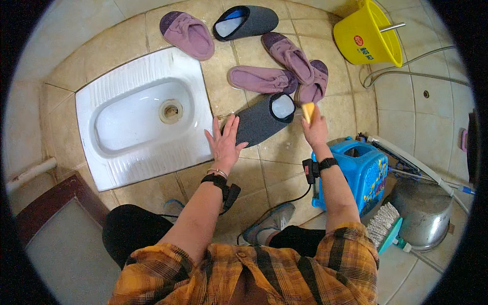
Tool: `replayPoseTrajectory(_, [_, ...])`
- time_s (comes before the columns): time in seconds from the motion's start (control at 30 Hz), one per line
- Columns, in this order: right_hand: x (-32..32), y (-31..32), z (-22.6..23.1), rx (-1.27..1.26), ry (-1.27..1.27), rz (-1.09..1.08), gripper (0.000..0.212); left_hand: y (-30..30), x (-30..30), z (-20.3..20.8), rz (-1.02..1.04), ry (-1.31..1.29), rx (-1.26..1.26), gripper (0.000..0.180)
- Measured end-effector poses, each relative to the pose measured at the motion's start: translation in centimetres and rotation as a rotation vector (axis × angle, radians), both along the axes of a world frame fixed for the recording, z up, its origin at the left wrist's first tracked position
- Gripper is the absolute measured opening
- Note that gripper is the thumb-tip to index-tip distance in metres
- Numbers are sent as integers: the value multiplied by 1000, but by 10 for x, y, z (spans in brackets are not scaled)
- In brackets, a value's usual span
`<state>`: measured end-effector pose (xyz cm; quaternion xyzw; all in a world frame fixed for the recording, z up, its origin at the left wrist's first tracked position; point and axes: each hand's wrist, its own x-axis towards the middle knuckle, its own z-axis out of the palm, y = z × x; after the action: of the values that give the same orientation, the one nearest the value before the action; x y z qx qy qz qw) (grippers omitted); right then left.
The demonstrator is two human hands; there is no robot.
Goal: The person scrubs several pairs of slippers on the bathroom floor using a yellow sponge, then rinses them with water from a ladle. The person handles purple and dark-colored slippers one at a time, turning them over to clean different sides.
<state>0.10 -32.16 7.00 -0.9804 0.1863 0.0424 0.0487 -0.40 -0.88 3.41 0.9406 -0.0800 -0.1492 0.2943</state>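
Note:
My left hand [225,146], fingers spread, rests on the toe end of a dark grey slipper [258,124] that lies on the tiles beside the squat toilet. In my right hand [315,131] is a small yellow block [308,110], too small to tell its exact kind. That hand is just right of the slipper's open heel end. Beyond lie several pink slippers with purple toes, among them one pink slipper [262,79] close to the grey one. The other grey slipper [252,23] lies on its side farther back.
The white squat toilet [198,122] is set into the floor on the left. A blue plastic stool [351,178] stands by my right forearm, with a mop head [384,223] and metal pot [424,211] beside it. A yellow bucket [363,38] is at the far right.

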Motion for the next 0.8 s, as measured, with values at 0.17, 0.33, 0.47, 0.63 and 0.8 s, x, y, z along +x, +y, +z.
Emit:
replayPoseTrajectory(0.17, [-23, 10, -5, -184, -20, 41, 63, 0, -1, 6, 1, -12, -10, 93])
replayPoseTrajectory(0.33, [18, 67, 19, 188, -241, 531, 50, -8, -3, 9, 48, 18, 65, 89])
replayPoseTrajectory(0.47, [36, 113, 16, 310, 180, 256, 50, 1, 2, -3, 145, -70, -43, 90])
replayPoseTrajectory(0.63, [33, 134, 23, 999, -123, -194, 40, 3, 16, -8, 578, 306, -951, 81])
replayPoseTrajectory(0.8, [18, 158, 50, 1861, -11, -561, 41, -16, 29, 21, 619, 798, -1817, 85])
